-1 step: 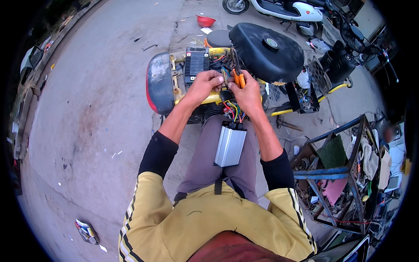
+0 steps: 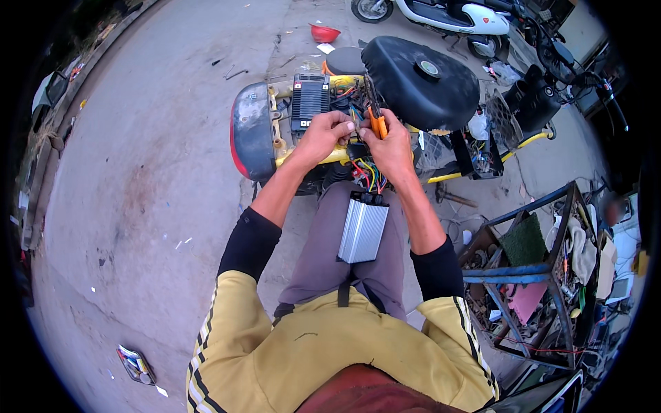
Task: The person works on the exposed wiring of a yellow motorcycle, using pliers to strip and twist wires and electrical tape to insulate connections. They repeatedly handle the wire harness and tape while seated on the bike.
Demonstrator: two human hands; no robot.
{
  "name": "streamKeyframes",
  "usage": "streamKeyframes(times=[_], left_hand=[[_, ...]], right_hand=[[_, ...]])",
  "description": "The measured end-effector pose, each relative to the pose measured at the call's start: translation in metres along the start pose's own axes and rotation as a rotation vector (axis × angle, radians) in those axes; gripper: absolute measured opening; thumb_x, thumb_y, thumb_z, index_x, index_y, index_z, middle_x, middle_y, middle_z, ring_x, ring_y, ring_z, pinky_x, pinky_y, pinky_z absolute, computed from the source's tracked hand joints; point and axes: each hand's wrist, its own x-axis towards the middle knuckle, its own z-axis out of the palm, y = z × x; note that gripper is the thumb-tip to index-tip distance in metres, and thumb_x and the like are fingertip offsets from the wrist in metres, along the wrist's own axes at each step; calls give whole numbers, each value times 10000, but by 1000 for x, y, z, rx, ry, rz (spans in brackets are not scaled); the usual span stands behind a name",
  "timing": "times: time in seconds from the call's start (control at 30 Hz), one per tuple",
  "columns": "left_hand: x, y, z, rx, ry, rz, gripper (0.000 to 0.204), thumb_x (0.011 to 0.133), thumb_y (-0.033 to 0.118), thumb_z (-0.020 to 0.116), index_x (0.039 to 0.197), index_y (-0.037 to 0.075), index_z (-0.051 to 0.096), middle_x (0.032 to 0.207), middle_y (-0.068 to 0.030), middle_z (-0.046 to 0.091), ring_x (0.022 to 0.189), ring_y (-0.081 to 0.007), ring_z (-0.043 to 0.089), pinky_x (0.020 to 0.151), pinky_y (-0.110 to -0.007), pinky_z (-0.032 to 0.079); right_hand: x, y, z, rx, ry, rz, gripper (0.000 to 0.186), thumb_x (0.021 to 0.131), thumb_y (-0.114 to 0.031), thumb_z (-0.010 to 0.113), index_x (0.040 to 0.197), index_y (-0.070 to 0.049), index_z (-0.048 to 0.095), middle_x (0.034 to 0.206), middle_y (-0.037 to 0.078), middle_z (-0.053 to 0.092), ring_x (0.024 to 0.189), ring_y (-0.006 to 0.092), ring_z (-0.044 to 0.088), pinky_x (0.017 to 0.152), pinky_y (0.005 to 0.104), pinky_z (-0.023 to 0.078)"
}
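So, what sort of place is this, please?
Probably an outdoor scooter-repair spot: a yellow-framed scooter with exposed multicoloured wiring, a white scooter beyond, and orange-handled pliers in the right hand.

Your grips, centre: two, left grip [image 2: 320,140] and right grip [image 2: 390,146]. Orange-handled pliers [image 2: 378,124], centre: one pair. Black finned box [image 2: 310,103], upper centre: one. Silver finned box [image 2: 362,232], below centre: one. Large black seat [image 2: 420,86], upper right: one. Red bowl-shaped piece [image 2: 325,34], top centre: one. White scooter [image 2: 451,15], top right: one.
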Motion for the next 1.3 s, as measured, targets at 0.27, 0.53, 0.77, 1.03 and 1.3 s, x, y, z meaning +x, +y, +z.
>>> streamKeyframes(times=[0.27,0.53,0.77,1.03,1.3], left_hand=[[-10,3,9,184,91,98,168,1085,157,720,1103,-9,732,920,-5,715,801,-73,598,728,-280,511],[-13,5,15,206,113,158,168,1066,152,715,1088,-14,728,901,-23,733,786,-86,624,724,-306,530],[-10,3,13,135,94,105,177,1059,153,740,1101,-20,747,910,-19,741,776,-82,617,710,-293,524],[-8,4,12,108,77,70,200,1057,158,740,1113,-34,745,910,-27,738,763,-82,615,701,-291,531],[-9,6,13,156,87,125,218,1060,156,732,1134,-48,734,923,-38,743,779,-82,625,713,-295,536]], right_hand=[[14,-2,9,-73,40,-76,317,948,-100,799,1236,9,723,1029,130,813,953,243,804,893,389,611],[17,0,0,18,-16,81,195,1034,-8,723,1224,10,681,975,43,735,812,96,695,745,288,586],[11,1,-1,120,-13,37,275,983,-56,781,1232,26,698,990,104,783,880,141,746,810,342,597],[13,1,1,-157,-23,-28,260,995,-71,765,1230,17,699,1014,110,799,876,167,760,806,360,596],[11,-1,-6,-10,-26,11,251,1010,-89,767,1233,3,695,989,67,775,849,129,723,796,323,582]])
